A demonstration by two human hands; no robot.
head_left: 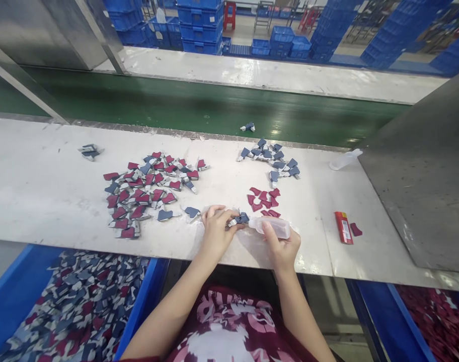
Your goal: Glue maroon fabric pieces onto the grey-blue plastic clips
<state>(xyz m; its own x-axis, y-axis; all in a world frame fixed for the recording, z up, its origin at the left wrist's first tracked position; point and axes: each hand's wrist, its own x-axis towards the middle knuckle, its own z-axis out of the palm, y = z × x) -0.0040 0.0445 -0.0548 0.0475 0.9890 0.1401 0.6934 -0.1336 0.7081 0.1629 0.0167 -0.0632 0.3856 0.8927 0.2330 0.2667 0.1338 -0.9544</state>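
Between the fingertips of my left hand (216, 231) is a small blue-and-white plastic part (241, 218). My right hand (285, 247) grips a translucent squeeze bottle (278, 227), lying nearly level, its nozzle pointing left at the part. Whether the nozzle touches the part I cannot tell. Just beyond the bottle lie several loose dark red pieces (266, 199). Farther back sits a group of blue-and-white parts (278, 156). Left of my left hand a blue-and-white part (192, 212) lies near a large pile of red, blue and white parts (150, 186).
A green conveyor belt (176, 108) runs behind the white table (56, 201), carrying one part (248, 126). At right are a red lighter (343, 228), another clear bottle (345, 160) and a metal panel (426, 181). Blue bins (146, 291) of parts stand below.
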